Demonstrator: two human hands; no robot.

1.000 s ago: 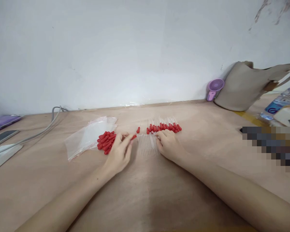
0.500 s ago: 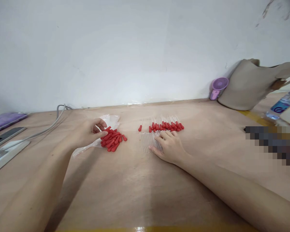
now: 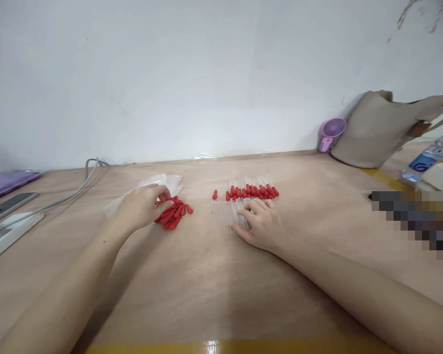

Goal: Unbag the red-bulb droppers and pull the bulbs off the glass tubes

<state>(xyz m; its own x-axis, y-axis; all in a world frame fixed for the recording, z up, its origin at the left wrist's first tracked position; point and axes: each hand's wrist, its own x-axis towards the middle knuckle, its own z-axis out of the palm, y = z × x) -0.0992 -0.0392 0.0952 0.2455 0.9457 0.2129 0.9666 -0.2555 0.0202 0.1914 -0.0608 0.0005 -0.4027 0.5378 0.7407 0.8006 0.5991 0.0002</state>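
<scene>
A pile of small red rubber caps (image 3: pixel 175 214) lies on the wooden table (image 3: pixel 221 285), partly on a clear plastic bag (image 3: pixel 147 189). My left hand (image 3: pixel 142 206) rests at the pile's left edge, fingers curled and pinching at the caps. A row of clear tubes (image 3: pixel 227 216) lies to the right, with a row of red-capped tubes (image 3: pixel 251 191) behind it and one loose red cap (image 3: pixel 214 194) beside them. My right hand (image 3: pixel 260 223) lies on the clear tubes with its fingers stretched out flat.
A beige bag (image 3: pixel 376 130) and a small purple fan (image 3: pixel 330 132) stand at the back right by the wall. A water bottle (image 3: pixel 430 157) lies at the far right. A grey cable (image 3: pixel 70 194), a power strip (image 3: pixel 3 233) and phones are at the left.
My left hand moved from the middle leftward to the red cap pile and now closes onto it. My right hand slid down onto the clear tubes and flattened.
</scene>
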